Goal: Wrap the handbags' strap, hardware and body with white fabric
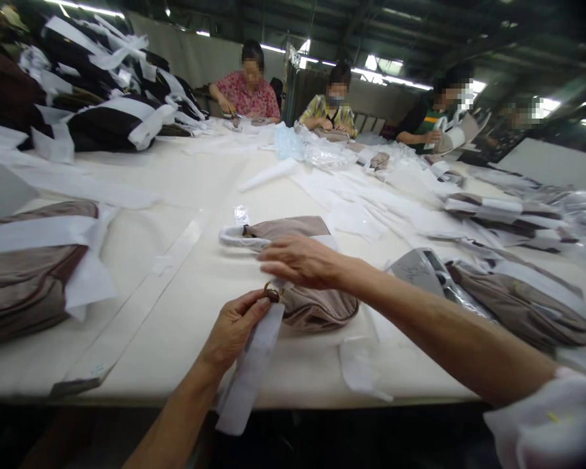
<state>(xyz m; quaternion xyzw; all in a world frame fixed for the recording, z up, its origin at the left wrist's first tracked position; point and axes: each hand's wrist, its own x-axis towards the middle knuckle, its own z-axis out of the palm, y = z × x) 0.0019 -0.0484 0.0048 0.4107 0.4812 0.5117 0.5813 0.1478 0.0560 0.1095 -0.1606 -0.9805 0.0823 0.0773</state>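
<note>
A taupe bag (322,306) with fine ribbed fabric lies on the table in front of me. One handle (234,238), wrapped in white, loops out to its left. At the bag's near left side, my left hand (234,326) pinches a small brown strap end with a gold-coloured metal ring (272,294). A white paper strip (254,371) hangs from there past the table edge. Over the middle of the bag is my right hand (305,260), its fingers stretched to the left above the ring. Its thumb and whatever lies under the palm are hidden.
More taupe bags with white paper lie left (34,273) and right (522,299). A clear ruler (141,293) rests on the white table (185,339). Dark bags (112,124) are piled back left. Loose paper and plastic (332,156) spread across the back, where several people work.
</note>
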